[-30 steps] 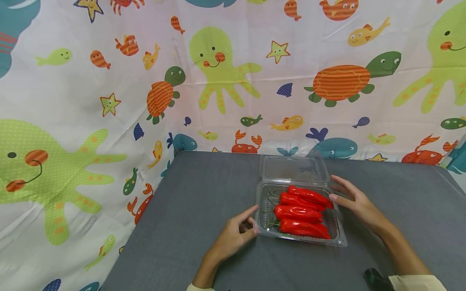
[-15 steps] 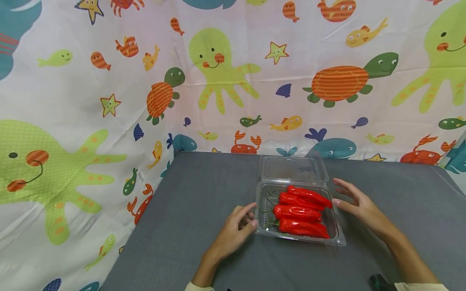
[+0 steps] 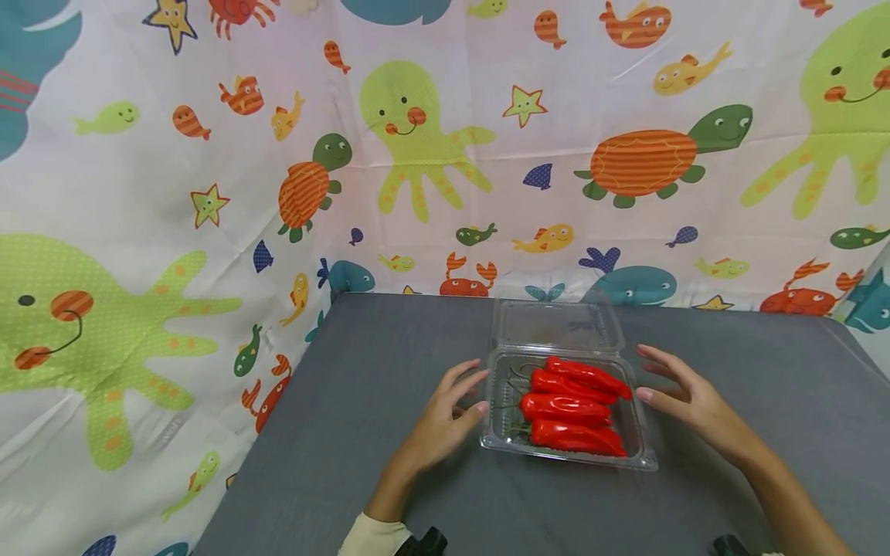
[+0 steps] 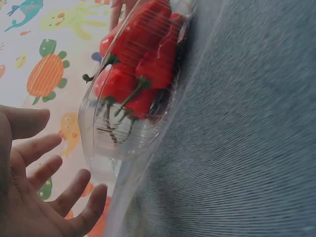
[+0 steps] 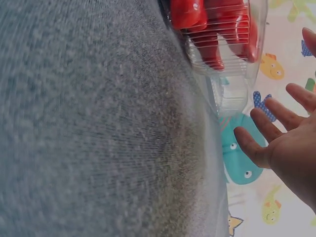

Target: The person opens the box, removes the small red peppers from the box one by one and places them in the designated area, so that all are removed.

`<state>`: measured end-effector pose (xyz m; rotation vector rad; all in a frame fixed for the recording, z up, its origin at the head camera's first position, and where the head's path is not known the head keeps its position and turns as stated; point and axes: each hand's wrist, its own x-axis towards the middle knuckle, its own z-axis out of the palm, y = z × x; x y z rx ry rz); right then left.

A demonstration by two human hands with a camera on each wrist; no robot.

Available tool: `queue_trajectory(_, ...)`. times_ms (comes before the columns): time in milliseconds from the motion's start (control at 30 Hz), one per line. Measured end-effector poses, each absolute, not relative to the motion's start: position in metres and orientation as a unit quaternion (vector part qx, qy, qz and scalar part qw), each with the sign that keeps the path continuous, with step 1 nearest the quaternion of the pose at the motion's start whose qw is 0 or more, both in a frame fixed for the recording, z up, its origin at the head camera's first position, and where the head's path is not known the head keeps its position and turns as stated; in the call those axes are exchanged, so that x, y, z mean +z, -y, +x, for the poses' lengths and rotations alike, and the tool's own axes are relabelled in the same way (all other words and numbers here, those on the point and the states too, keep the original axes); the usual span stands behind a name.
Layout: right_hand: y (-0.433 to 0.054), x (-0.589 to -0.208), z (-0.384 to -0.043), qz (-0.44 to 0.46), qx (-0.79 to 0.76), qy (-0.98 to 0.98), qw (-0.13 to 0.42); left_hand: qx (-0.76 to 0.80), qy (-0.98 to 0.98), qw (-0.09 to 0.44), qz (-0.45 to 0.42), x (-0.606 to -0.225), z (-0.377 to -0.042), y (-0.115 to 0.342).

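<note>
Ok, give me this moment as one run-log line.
clear container: lid folded back | red peppers: four, inside | left hand: beside container, holding nothing | right hand: opposite side, holding nothing

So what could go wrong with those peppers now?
Maybe two things. First, the left hand and right hand are both very close to the clear box, so a bump might slide it across the gray surface. Second, the lid is open, so if the box got tipped, the four red peppers could tumble out.
</note>
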<state>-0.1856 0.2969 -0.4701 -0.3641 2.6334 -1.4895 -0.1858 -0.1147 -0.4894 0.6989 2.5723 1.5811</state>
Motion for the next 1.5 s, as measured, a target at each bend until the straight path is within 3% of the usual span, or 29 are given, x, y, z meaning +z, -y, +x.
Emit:
queue_trajectory(800, -0.269, -0.447, -0.164, -0.147, -0.447, -0.882, 0.009, 0.454, -0.852, 0.056, 0.255, -0.492, -0.214, 0.111)
queue_trajectory(1500, -0.248, -0.436, -0.157, -0.156, -0.46, -0.873, 0.05, 0.473, -0.841, 0.069, 0.255, -0.495, -0.216, 0.11)
